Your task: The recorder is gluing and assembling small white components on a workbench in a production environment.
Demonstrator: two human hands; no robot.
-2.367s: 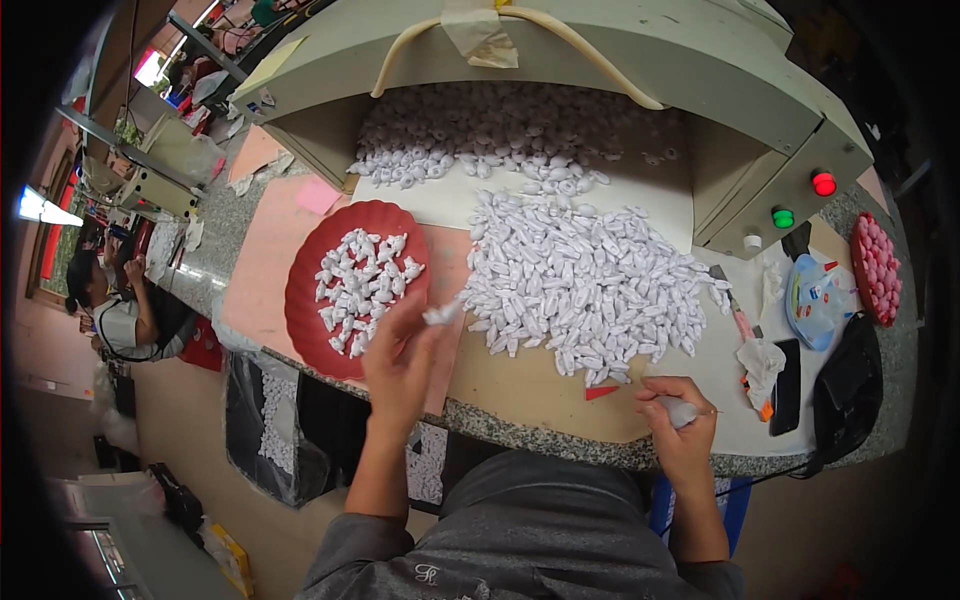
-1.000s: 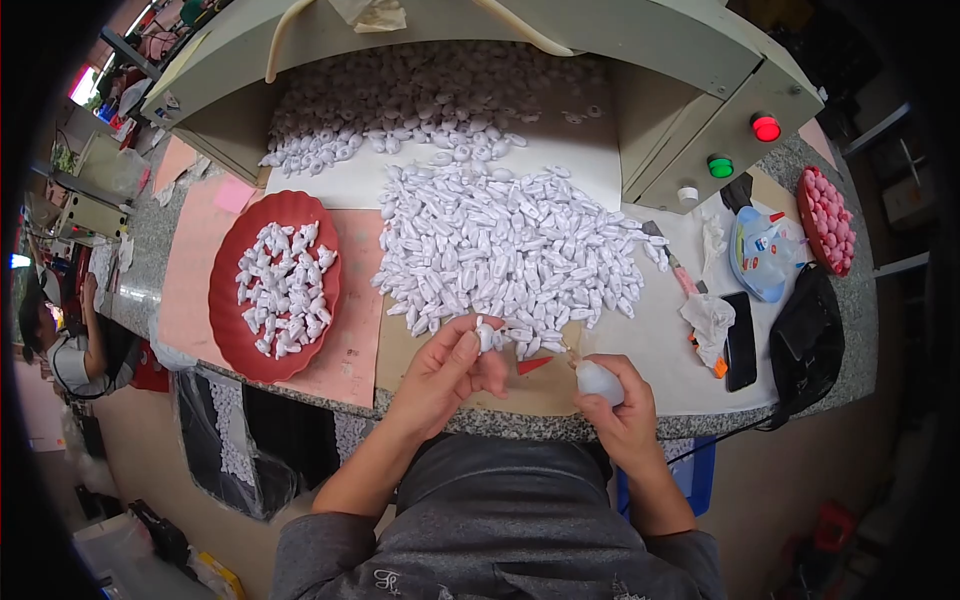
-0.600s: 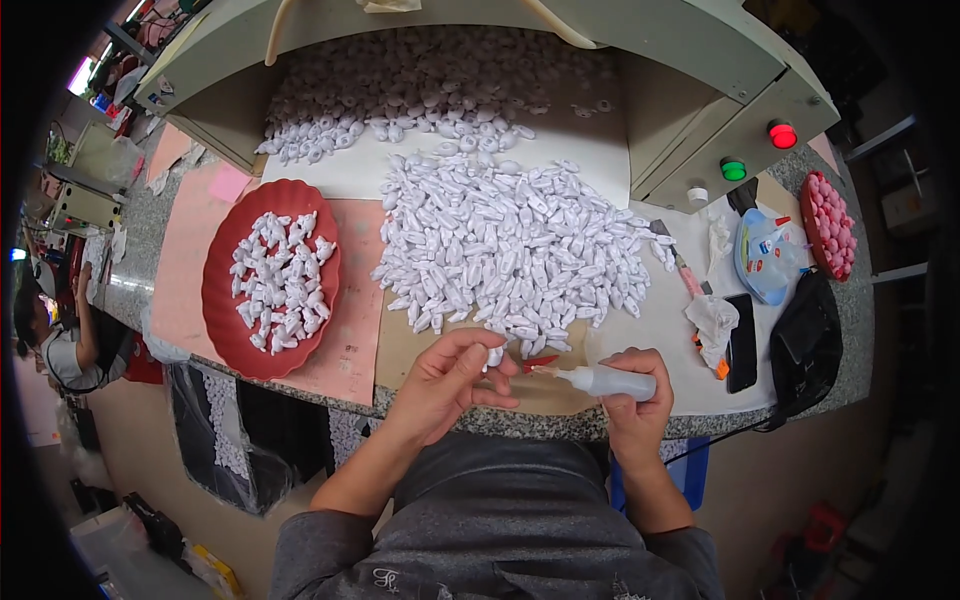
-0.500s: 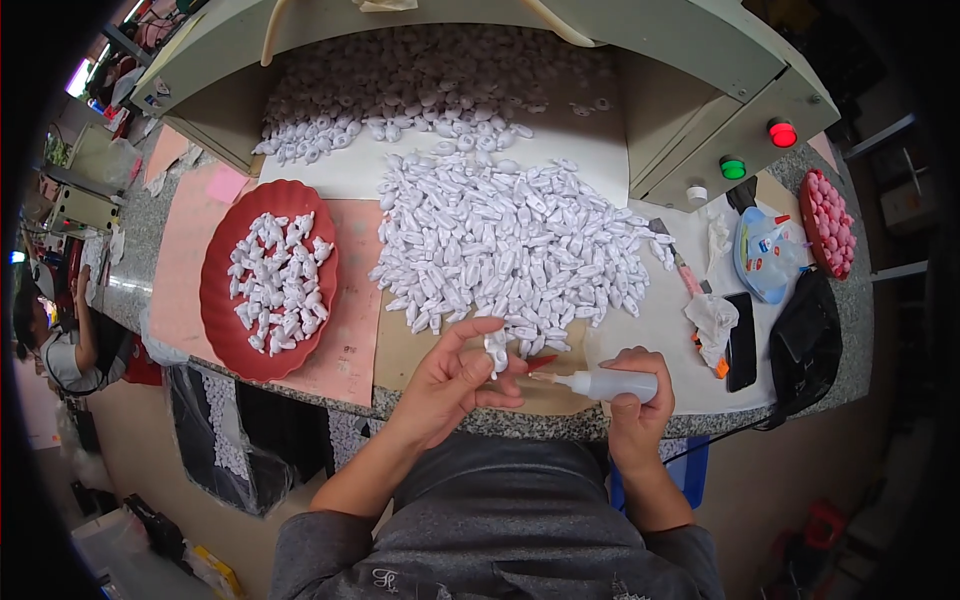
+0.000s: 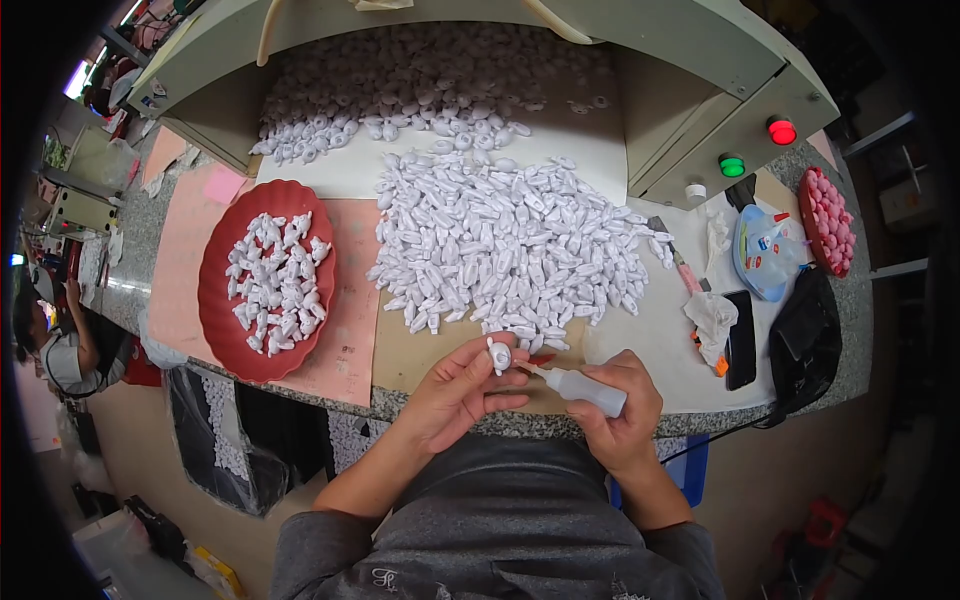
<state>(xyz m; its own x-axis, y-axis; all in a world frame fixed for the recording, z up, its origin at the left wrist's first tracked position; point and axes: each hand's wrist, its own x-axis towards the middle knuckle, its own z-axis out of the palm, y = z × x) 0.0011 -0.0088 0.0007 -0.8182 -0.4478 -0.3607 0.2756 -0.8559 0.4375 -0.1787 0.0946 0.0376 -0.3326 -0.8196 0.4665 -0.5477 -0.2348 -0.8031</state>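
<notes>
Between the thumb and fingers of my left hand (image 5: 455, 393) is a small white plastic part (image 5: 499, 355), its rounded side with a ring-like mark facing up. My right hand (image 5: 622, 408) grips a translucent squeeze bottle (image 5: 588, 391). The bottle's thin nozzle points left, its tip close to the white part; whether they touch I cannot tell. Just beyond my hands lies a big heap of white plastic parts (image 5: 510, 240). A red scalloped tray (image 5: 215, 290) to the left holds several white figure-like pieces (image 5: 280, 275).
A grey hooded machine (image 5: 690, 150) with red and green buttons arches over more white parts. To the right lie a knife (image 5: 688, 270), crumpled tissue (image 5: 712, 320), a black phone (image 5: 741, 340), a blue dish (image 5: 768, 255), a black bag (image 5: 805, 330) and a red bowl of pink pieces (image 5: 828, 220).
The white part in my left hand has turned, showing its round side. My right hand has tilted the bottle and moved it slightly left, bringing the nozzle nearer the part.
</notes>
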